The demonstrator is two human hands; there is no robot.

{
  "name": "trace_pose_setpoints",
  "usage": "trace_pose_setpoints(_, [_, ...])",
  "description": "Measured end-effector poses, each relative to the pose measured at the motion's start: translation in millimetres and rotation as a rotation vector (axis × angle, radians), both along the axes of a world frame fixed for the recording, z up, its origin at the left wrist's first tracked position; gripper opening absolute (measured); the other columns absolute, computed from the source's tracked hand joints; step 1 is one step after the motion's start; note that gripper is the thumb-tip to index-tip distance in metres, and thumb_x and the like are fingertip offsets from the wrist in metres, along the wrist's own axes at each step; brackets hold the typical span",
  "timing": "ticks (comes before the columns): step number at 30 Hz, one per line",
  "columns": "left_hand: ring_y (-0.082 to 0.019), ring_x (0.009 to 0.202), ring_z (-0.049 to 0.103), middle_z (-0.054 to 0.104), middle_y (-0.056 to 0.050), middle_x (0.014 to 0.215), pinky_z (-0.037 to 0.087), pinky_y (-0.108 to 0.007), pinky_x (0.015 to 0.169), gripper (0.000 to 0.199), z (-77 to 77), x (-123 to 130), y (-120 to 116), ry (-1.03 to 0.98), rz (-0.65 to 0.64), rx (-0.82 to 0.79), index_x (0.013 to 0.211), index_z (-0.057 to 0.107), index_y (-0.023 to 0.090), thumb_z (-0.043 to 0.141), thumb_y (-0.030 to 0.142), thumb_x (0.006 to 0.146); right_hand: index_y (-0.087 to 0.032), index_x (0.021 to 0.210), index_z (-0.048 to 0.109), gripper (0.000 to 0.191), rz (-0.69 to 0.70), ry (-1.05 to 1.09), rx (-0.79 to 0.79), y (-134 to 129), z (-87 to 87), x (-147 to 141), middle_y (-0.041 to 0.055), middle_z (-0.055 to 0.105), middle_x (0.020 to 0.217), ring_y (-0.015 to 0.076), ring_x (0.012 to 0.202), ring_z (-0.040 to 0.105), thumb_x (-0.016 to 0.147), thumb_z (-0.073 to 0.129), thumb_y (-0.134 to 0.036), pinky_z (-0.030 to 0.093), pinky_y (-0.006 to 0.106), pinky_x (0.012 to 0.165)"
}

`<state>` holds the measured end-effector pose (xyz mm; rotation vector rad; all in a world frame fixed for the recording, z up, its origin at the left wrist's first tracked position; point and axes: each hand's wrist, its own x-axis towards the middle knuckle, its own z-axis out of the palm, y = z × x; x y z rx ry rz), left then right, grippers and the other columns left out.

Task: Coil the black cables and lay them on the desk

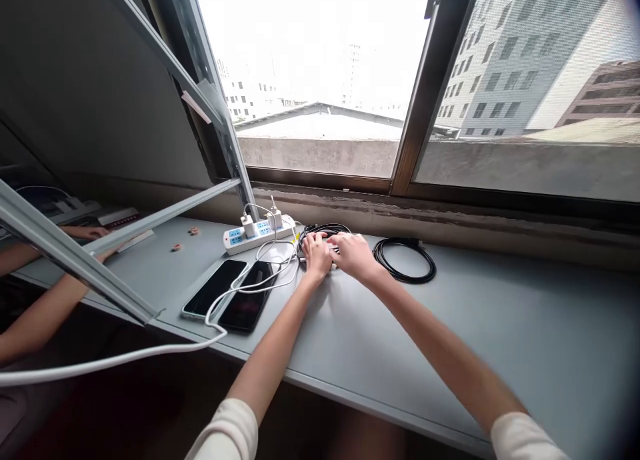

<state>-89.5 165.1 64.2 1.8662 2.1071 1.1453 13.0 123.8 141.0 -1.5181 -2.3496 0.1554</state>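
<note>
Both of my hands meet near the back of the grey desk, in front of a coil of black cable (pixel 331 228). My left hand (pixel 317 257) bends its fingers over a small object, mostly hidden beneath it. Close against it, my right hand (pixel 354 255) has its fingers curled down and drawn together at the same spot. Between the hands a small pale, dark-striped patch shows; I cannot make out what it belongs to. A second coil of black cable (pixel 406 260) lies flat to the right of my right hand.
Left of my hands are a white power strip (pixel 260 233) with plugged-in chargers, white charging cables (pixel 265 290) and two phones (pixel 217 288) (pixel 247 300). A metal frame (pixel 165 217) slants across the left side. A person's arm (pixel 55 307) reaches in beyond it. A window stands behind the desk (pixel 450 327).
</note>
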Motion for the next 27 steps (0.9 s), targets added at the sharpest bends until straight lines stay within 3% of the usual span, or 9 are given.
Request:
trace_pose_setpoints(5, [-0.02,0.102,0.051,0.055,-0.01,0.104,0.039,-0.033,0.092,0.029,5.2,-16.5,10.2,-0.167,0.109,0.111,0.099,0.054,0.016,0.037,0.007,0.077,-0.013,0.101,0.06,0.024,-0.016,-0.001,-0.108,31.0,-16.5,-31.8,0.0065,0.062,0.103,0.0172,0.094,0.059,0.09,0.049,-0.032,0.046,0.039,0.084])
trace_pose_setpoints(9, [-0.02,0.097,0.054,0.058,-0.01,0.098,0.042,-0.035,0.09,0.034,9.9,-30.0,18.8,-0.288,0.163,0.19,0.089,0.054,0.016,0.03,0.001,0.071,-0.014,0.101,0.06,0.025,0.007,0.01,-0.139,34.3,-36.3,-40.5,0.0061,0.061,0.101,0.0167,0.092,0.059,0.09,0.05,-0.035,0.049,0.037,0.08])
trace_pose_setpoints(13, [-0.018,0.087,0.057,0.059,-0.008,0.092,0.046,-0.03,0.082,0.023,14.8,-32.4,20.6,-0.371,0.145,0.262,0.082,0.051,0.018,0.034,0.007,0.072,-0.015,0.101,0.06,0.026,0.04,0.035,-0.129,33.0,-49.8,-37.3,0.006,0.06,0.103,0.0183,0.096,0.057,0.087,0.053,-0.036,0.048,0.037,0.08])
trace_pose_setpoints(21, [-0.016,0.077,0.054,0.055,-0.006,0.089,0.046,-0.029,0.077,0.015,26.0,-25.0,11.2,-0.463,0.205,0.435,0.08,0.042,0.02,0.032,0.011,0.074,-0.015,0.102,0.059,0.024,0.01,0.047,-0.063,34.9,-53.3,-34.5,0.0067,0.058,0.108,0.0185,0.1,0.055,0.092,0.045,-0.032,0.046,0.038,0.084])
trace_pose_setpoints(27, [-0.016,0.077,0.055,0.055,-0.006,0.087,0.046,-0.029,0.076,0.012,30.4,-25.4,10.4,-0.496,0.199,0.471,0.08,0.042,0.02,0.033,0.014,0.074,-0.015,0.107,0.058,0.027,-0.003,0.032,-0.078,37.4,-58.7,-35.5,0.0077,0.056,0.113,0.0213,0.106,0.052,0.088,0.052,-0.033,0.045,0.042,0.086])
